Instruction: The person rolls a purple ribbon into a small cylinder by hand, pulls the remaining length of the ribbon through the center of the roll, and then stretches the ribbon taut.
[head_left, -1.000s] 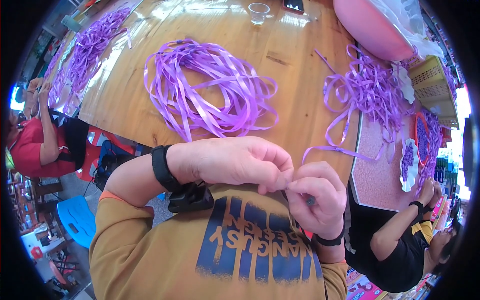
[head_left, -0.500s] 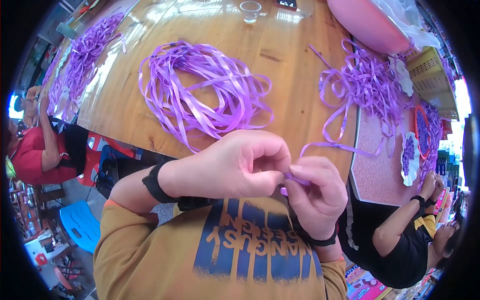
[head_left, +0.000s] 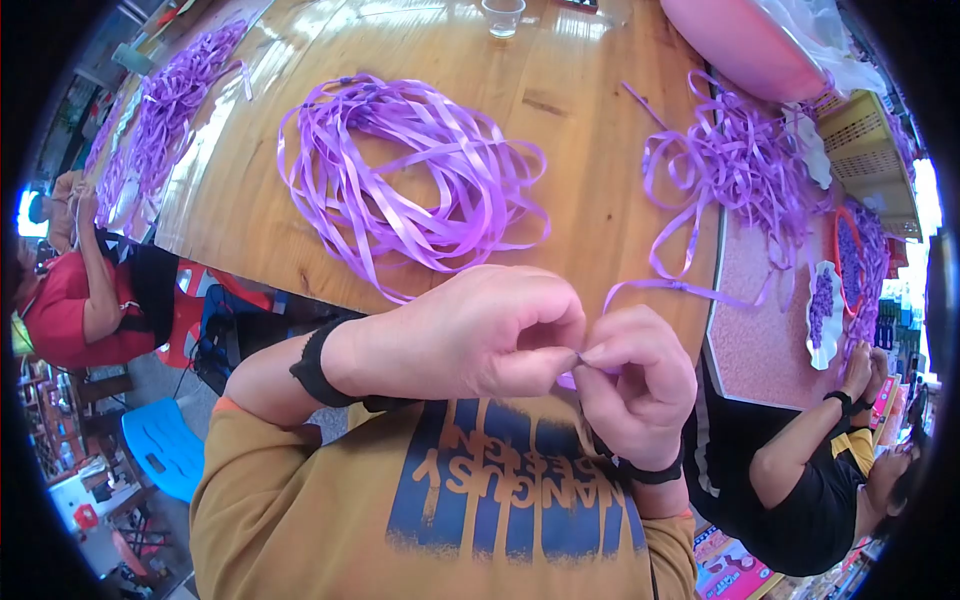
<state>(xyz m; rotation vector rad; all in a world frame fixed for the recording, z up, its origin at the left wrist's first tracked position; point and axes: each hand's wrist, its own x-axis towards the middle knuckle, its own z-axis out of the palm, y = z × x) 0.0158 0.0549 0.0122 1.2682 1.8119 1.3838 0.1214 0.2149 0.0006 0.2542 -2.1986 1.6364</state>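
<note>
Head view: purple ribbon (head_left: 569,380) pinched between left hand (head_left: 470,335), right hand (head_left: 635,385).

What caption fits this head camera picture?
Left hand and right hand pinch a purple ribbon above a wooden table.

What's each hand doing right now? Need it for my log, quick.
Left hand: closed, pinching the purple ribbon.
Right hand: closed, pinching the same ribbon.
</note>
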